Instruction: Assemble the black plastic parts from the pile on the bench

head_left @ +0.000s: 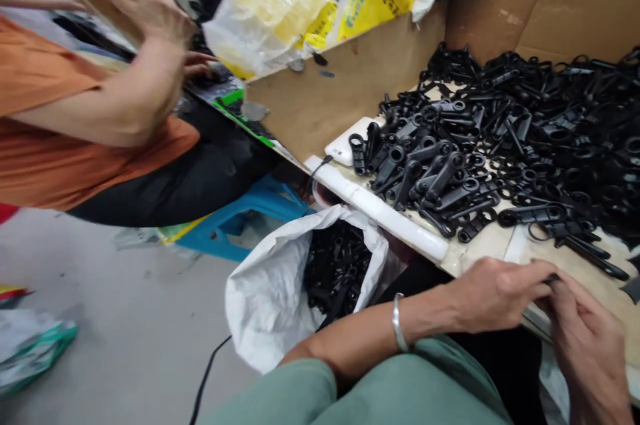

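Note:
My left hand (495,293) rests at the near edge of the worktable (480,248), fingers pinched toward a small black plastic piece (551,277). My right hand (587,338) meets it from the right, fingers closed on the same small piece. A silver bangle (397,322) circles my left wrist. Just beyond my hands a large heap of black plastic parts (500,138) covers the table. Below the table edge stands an open white sack (280,285) filled with more black parts.
A co-worker in an orange top (45,111) sits at the left, arm raised, on a blue stool (250,211). A cardboard divider (345,91) walls the table. Yellow and white plastic bags (280,11) lie behind it. A white phone (345,145) with a cable lies on the table's corner.

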Tool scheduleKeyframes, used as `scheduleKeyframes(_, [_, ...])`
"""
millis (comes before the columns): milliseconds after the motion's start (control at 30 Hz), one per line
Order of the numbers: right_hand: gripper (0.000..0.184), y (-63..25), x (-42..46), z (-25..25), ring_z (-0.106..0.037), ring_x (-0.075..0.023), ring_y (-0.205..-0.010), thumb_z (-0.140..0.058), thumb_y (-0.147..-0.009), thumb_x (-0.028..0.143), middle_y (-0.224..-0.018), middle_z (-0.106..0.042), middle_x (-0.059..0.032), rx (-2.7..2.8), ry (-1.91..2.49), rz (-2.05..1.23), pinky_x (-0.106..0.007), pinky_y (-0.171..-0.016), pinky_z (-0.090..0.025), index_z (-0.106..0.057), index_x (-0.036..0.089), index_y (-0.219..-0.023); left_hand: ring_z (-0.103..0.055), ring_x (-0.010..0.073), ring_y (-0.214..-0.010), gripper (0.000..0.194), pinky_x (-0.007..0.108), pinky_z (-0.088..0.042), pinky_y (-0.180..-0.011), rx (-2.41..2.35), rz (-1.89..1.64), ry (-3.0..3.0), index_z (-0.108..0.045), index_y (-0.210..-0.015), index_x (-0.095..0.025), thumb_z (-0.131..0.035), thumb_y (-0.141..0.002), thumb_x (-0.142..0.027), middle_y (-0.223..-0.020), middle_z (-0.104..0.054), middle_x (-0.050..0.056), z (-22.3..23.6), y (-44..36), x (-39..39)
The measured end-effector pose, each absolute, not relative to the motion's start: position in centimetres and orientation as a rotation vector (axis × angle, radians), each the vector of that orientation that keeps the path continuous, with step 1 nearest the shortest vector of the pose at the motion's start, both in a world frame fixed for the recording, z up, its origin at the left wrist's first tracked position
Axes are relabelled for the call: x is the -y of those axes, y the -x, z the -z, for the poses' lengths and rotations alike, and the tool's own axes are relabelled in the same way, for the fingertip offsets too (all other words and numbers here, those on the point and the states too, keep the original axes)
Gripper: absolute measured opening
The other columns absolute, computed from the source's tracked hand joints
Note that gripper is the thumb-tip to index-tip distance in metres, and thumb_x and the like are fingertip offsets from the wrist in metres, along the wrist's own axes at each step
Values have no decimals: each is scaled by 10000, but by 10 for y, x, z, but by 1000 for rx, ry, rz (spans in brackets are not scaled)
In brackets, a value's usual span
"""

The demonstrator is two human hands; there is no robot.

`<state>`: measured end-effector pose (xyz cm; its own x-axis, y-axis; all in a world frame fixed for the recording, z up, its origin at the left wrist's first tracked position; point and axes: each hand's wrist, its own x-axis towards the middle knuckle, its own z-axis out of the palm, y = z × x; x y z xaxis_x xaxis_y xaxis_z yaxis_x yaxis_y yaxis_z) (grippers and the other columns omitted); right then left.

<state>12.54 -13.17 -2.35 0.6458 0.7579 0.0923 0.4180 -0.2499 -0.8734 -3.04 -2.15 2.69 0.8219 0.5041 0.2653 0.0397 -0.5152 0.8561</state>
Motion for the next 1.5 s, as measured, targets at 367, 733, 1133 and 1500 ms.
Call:
scheduleKeyframes(367, [382, -170, 126, -11, -686, -216, -755, -626, -900, 505, -1007, -744, -78, 997, 2033, 97, -401, -766, -578, -737, 200, -1104, -649, 242, -1134, 358, 499, -426, -1097, -1259, -1161, -2525, -611, -1264, -225, -381, -994, -275, -1188, -714, 75, -51, 80, -114])
scheduleKeyframes(733, [401, -205, 106, -15, -559, -317, -897, -402, -988, 439, -960, -679, -132, 1545, 2316, 462, -453, -776, -471, -703, 189, -1074, -401, 296, -1436, 319, 697, -146, -1198, -1205, -1199, -2738, -583, -1243, -276, -454, -955, -227, -1412, -586, 71, -48, 65, -102])
scheduleKeyframes(1133, [426, -210, 133, -12, -624, -351, -981, -450, -978, 418, -1075, -692, -173, 1432, 2232, 548, -532, -898, -490, -697, 130, -1172, -536, 312, -1232, 251, 738, -248, -1141, -745, -628, -3190, -652, -987, -76, -416, -908, -43, -1024, -680, 164, -24, -9, -29])
scheduleKeyframes(1500, [321, -165, 119, -29, -653, -287, -1081, -609, -955, 358, -1273, -635, -111, 1366, 1907, 349, -456, -901, -568, -672, 222, -1239, -567, 188, -941, 223, 458, -462, -1058, -615, -753, -3005, -621, -926, -144, -404, -971, -119, -956, -602, 62, -31, -6, -34])
